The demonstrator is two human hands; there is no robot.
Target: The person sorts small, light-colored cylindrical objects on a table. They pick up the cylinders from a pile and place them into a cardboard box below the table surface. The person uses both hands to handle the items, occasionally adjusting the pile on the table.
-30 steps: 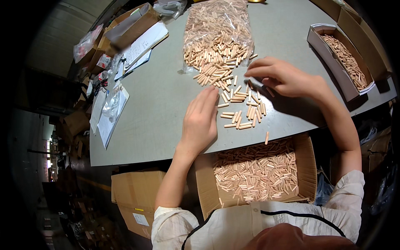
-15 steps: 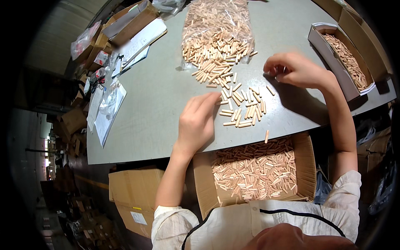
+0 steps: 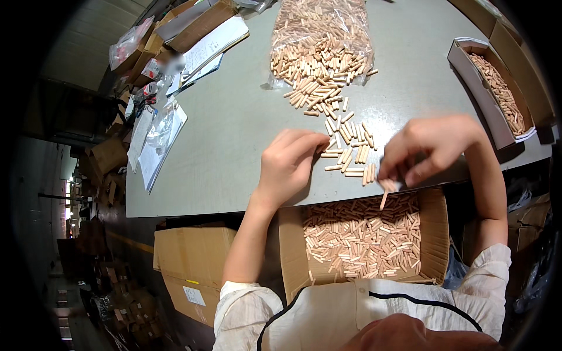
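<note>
Short pale wooden dowels lie loose in a patch on the grey table. My left hand rests at the patch's left side, fingers drawn together, tips touching the nearest dowels; whether one is pinched is hidden. At the front edge, my right hand is curled and blurred. A dowel and others smeared by motion are at its fingertips, over the rim. Below stands an open cardboard box with many dowels inside. From a clear plastic bag at the back, more dowels spill toward the patch.
A long narrow carton full of dowels stands at the right, beside a brown cardboard flap. Papers and a clipboard lie at the left. A closed carton stands below the table's left front.
My right hand has come from the table's right side toward me, down to the front edge by the dowels. My left hand stays at the patch. The whole view has shifted slightly.
</note>
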